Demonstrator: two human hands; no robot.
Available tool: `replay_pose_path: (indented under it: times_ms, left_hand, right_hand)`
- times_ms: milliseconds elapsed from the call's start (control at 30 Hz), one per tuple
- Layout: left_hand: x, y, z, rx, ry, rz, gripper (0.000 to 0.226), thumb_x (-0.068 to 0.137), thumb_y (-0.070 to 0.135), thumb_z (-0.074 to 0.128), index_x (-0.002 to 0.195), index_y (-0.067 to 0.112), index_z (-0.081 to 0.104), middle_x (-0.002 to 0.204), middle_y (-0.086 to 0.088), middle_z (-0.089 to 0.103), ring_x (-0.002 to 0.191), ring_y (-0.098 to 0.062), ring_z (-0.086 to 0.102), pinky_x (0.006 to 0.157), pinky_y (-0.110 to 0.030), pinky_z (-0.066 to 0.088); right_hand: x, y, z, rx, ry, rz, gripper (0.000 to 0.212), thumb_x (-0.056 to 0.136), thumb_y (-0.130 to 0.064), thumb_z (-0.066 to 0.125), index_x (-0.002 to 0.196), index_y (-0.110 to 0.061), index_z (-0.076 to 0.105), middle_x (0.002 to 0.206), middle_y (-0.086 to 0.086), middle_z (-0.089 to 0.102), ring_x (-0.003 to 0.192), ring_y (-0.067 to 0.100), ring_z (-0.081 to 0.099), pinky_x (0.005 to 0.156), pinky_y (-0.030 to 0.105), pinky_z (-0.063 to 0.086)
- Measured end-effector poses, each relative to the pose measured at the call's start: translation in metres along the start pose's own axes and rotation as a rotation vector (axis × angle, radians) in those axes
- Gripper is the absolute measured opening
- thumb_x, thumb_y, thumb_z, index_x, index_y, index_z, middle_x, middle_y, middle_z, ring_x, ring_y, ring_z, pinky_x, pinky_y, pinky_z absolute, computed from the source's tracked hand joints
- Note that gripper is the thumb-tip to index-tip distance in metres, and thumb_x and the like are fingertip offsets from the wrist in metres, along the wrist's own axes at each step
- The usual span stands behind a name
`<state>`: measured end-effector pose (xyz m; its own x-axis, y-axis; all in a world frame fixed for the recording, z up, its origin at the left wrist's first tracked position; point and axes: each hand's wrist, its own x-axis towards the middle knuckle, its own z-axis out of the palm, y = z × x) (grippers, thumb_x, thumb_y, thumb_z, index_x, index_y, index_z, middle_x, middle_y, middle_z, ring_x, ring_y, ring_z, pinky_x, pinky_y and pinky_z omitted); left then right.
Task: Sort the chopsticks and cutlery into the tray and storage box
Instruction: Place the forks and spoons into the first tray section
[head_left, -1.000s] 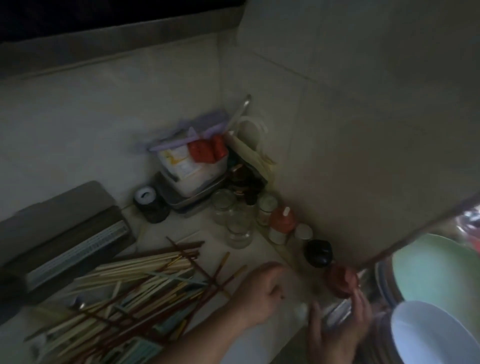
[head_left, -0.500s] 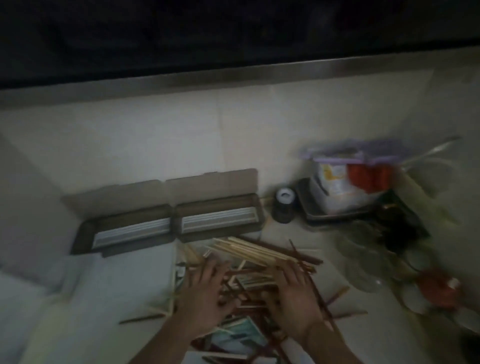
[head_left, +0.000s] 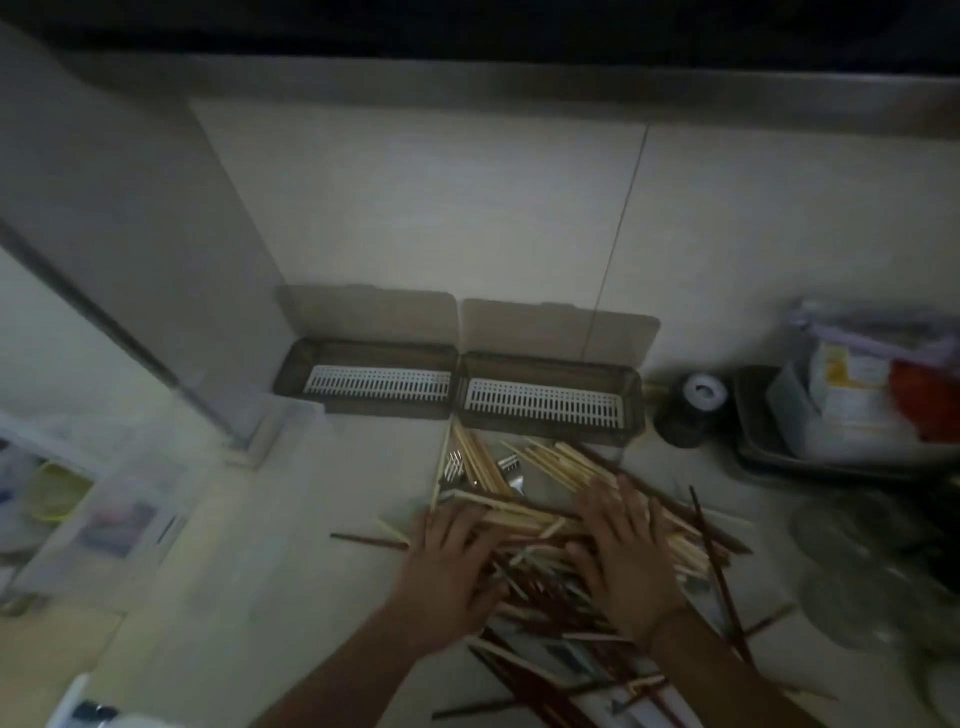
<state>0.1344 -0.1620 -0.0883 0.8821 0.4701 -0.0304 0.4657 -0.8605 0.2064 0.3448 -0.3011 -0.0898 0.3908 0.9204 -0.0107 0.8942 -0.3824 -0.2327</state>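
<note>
Hands (head_left: 540, 551) apparently flat on chopsticks (head_left: 550, 467).

There is one view only, from a camera worn on the person's head, so no second view shares the scene. It looks forward and steeply down over a pale counter (head_left: 291, 545) toward the tiled wall (head_left: 441, 208), which fills the upper half of the frame. It sits close, about arm's reach: both forearms enter from the bottom edge, the left hand (head_left: 447, 566) and right hand (head_left: 623, 545) landing just below centre. The wide lens bends the edges; a dark band runs along the top. The picture is dim and soft, blurred at the margins.
</note>
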Motion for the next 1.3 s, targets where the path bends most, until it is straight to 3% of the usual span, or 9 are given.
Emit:
replay_pose_path:
  times_ms: [200, 333, 567, 733, 833, 967, 1100, 1200, 1300]
  left_hand:
    - [0.011, 0.015, -0.011, 0.043, -0.028, 0.168, 0.067, 0.087, 0.066, 0.042, 0.142, 0.028, 0.038, 0.153, -0.002, 0.031, 0.140, -0.031, 0.028, 0.111, -0.057, 0.012]
    - [0.014, 0.029, -0.001, 0.081, -0.118, 0.271, 0.086, 0.079, 0.080, 0.039, 0.150, 0.033, 0.026, 0.159, -0.001, 0.021, 0.144, -0.033, 0.020, 0.111, -0.061, 0.008]
    - [0.010, 0.027, 0.006, 0.120, -0.169, 0.195, 0.095, 0.071, 0.088, 0.036, 0.151, 0.041, 0.014, 0.158, -0.003, 0.024, 0.144, -0.036, 0.019, 0.110, -0.064, 0.004]
    - [0.000, 0.007, 0.002, 0.139, -0.177, 0.125, 0.087, 0.074, 0.084, 0.039, 0.149, 0.040, 0.027, 0.152, -0.001, 0.037, 0.137, -0.035, 0.036, 0.106, -0.061, 0.017]
    - [-0.014, -0.012, -0.001, 0.108, -0.154, 0.115, 0.077, 0.080, 0.080, 0.039, 0.145, 0.039, 0.033, 0.152, 0.001, 0.036, 0.137, -0.032, 0.037, 0.108, -0.060, 0.017]
    - [-0.031, -0.037, -0.006, 0.079, -0.119, 0.083, 0.072, 0.081, 0.075, 0.045, 0.142, 0.037, 0.040, 0.151, 0.002, 0.038, 0.139, -0.027, 0.033, 0.112, -0.059, 0.010]
    - [-0.033, -0.065, -0.013, 0.017, -0.129, 0.107, 0.072, 0.073, 0.070, 0.055, 0.134, 0.032, 0.051, 0.147, 0.001, 0.044, 0.136, -0.027, 0.039, 0.112, -0.058, 0.012]
    - [-0.031, -0.088, -0.014, 0.010, -0.153, 0.129, 0.076, 0.068, 0.071, 0.058, 0.131, 0.028, 0.054, 0.146, -0.002, 0.045, 0.134, -0.028, 0.043, 0.110, -0.061, 0.016]
    - [-0.025, -0.096, -0.017, -0.084, -0.108, 0.187, 0.081, 0.065, 0.062, 0.060, 0.138, 0.029, 0.045, 0.153, 0.003, 0.033, 0.143, -0.021, 0.027, 0.114, -0.057, 0.009]
  right_hand:
    - [-0.076, -0.006, -0.023, 0.307, 0.351, 0.081, 0.046, 0.097, -0.047, 0.035, 0.129, -0.020, 0.053, 0.141, 0.003, 0.046, 0.137, 0.029, 0.033, 0.113, 0.043, 0.024]
    - [-0.123, -0.009, 0.013, 0.108, 0.134, -0.229, 0.057, 0.087, -0.058, 0.049, 0.132, -0.025, 0.055, 0.149, 0.000, 0.039, 0.141, 0.031, 0.029, 0.106, 0.061, 0.026]
    - [-0.092, 0.008, 0.022, -0.081, -0.095, -0.029, 0.063, 0.087, -0.072, 0.037, 0.137, -0.035, 0.041, 0.155, -0.003, 0.026, 0.144, 0.029, 0.019, 0.107, 0.058, 0.019]
    - [-0.091, 0.027, 0.021, -0.137, -0.076, -0.008, 0.061, 0.088, -0.072, 0.029, 0.132, -0.033, 0.047, 0.152, 0.002, 0.034, 0.141, 0.028, 0.025, 0.107, 0.056, 0.019]
    - [-0.091, 0.027, 0.020, -0.069, 0.025, -0.060, 0.063, 0.083, -0.075, 0.039, 0.125, -0.031, 0.054, 0.149, 0.005, 0.039, 0.139, 0.032, 0.028, 0.109, 0.057, 0.018]
    - [-0.055, -0.003, 0.005, 0.085, 0.204, -0.052, 0.037, 0.088, -0.057, 0.044, 0.111, -0.032, 0.057, 0.135, 0.000, 0.050, 0.131, 0.031, 0.039, 0.108, 0.055, 0.028]
    - [0.024, -0.049, -0.003, 0.083, 0.221, 0.024, 0.032, 0.092, -0.039, 0.038, 0.096, -0.030, 0.068, 0.101, -0.009, 0.066, 0.101, 0.022, 0.056, 0.083, 0.035, 0.048]
    - [0.078, -0.073, -0.008, 0.015, 0.044, 0.264, 0.033, 0.091, -0.040, 0.036, 0.103, -0.034, 0.067, 0.100, -0.008, 0.068, 0.101, 0.020, 0.054, 0.083, 0.035, 0.044]
    - [0.107, -0.082, 0.000, -0.008, -0.198, 0.402, 0.032, 0.089, -0.048, 0.040, 0.103, -0.037, 0.067, 0.103, -0.004, 0.067, 0.107, 0.020, 0.053, 0.090, 0.036, 0.041]
